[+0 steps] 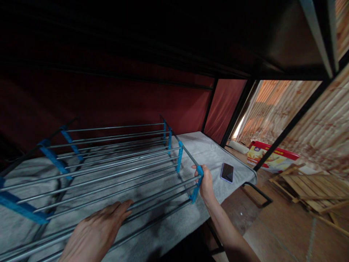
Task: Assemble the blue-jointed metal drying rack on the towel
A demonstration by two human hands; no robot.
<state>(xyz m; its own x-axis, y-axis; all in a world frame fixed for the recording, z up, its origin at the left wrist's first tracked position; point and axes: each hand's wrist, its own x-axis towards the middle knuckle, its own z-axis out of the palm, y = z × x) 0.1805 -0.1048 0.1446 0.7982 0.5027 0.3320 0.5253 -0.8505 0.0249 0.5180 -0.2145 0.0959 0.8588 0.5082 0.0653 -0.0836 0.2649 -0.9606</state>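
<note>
A shoe rack [122,162] of thin grey metal rods with blue plastic connectors lies on a bed covered with a light grey blanket [185,214]. My right hand [206,182] is closed around the blue connector at the rack's near right corner, its fingertips showing on the inner side. Across the front rods, at the lower left, rests my left hand [100,227]. Its back faces up and the fingers stretch out along a rod; the thumb is hidden. On the blanket to the right of my right hand lies a phone [227,173] with a purple edge.
Dark red cloth [131,98] hangs behind the bed. Low overhead is a dark bunk [163,36] on a black metal frame [293,123]. To the right, a red and yellow box [269,156] and folded wooden furniture [316,185] are on the tiled floor [286,229], beside a corrugated wall [305,123].
</note>
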